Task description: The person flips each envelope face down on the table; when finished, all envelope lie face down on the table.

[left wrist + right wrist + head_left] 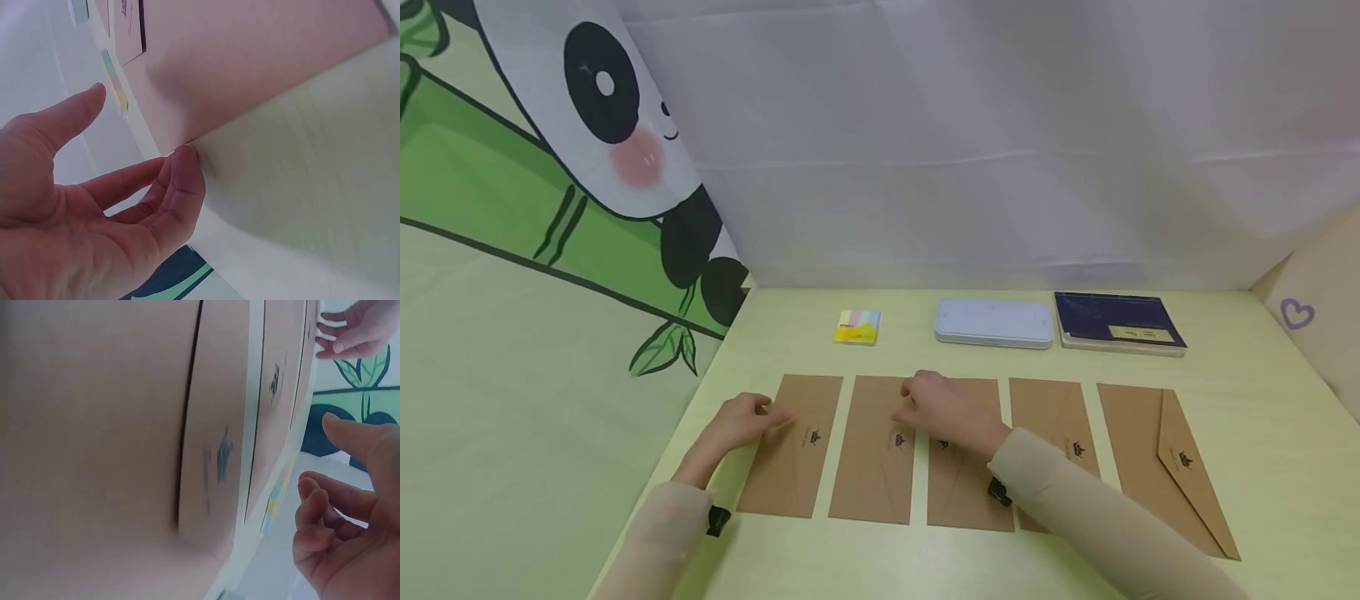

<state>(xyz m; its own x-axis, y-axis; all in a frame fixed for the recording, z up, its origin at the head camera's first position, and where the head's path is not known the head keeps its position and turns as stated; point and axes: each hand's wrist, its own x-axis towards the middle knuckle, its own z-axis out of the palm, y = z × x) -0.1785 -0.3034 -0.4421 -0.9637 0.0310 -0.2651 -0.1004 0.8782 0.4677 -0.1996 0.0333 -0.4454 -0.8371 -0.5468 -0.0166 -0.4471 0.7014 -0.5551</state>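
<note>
Several brown paper envelopes lie in a row on the table, each printed with a small dark crown. At the leftmost envelope [797, 475] is my left hand [741, 423]; in the left wrist view its bent fingers [185, 178] meet the envelope's edge near a corner, with the thumb held well apart. My right hand [951, 412] hovers over the gap between the second envelope [872, 475] and the middle envelope [966, 500]. Its fingers are loosely bent, with nothing between them and the thumb. The right forearm partly hides the fourth envelope [1048, 408]. The rightmost envelope [1138, 450] shows its slanted flap.
Behind the row stand a pad of coloured sticky notes [857, 327], a pale flat case [994, 322] and a dark blue book [1116, 322] with a yellow label. A white curtain [925, 167] hangs behind the table [880, 558]; a panda-print cloth [512, 375] lies to the left.
</note>
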